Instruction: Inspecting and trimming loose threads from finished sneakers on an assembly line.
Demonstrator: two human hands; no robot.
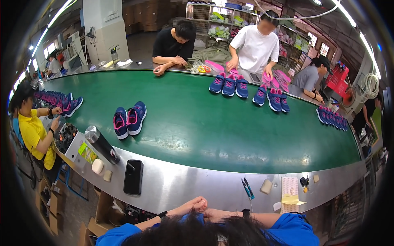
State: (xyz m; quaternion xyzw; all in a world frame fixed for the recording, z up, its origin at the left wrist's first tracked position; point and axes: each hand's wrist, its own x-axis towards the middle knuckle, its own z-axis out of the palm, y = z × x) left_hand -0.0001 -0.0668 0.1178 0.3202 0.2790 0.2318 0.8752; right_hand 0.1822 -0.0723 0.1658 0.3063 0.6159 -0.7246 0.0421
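Note:
My left hand (198, 204) rests at the metal edge of the bench, its fingers curled in, with nothing seen in them. Beside it lies my right hand (211, 213), its fingers mostly hidden behind dark hair. Nearest on the right are a pair of teal-handled snips (248, 189) and a beige block (266, 186). To the left a black phone (133, 177) lies on the metal ledge. Beyond, on the green conveyor belt, stands a pair of navy sneakers with pink lining (130, 119), apart from both hands.
A dark thermos (102, 144) leans at the left of the ledge (172, 180). A notepad (289, 188) lies at the right. More sneakers (229, 85) stand along the belt's (184, 123) far side. Co-workers stand or sit across and at the left; one touches pink insoles (276, 80).

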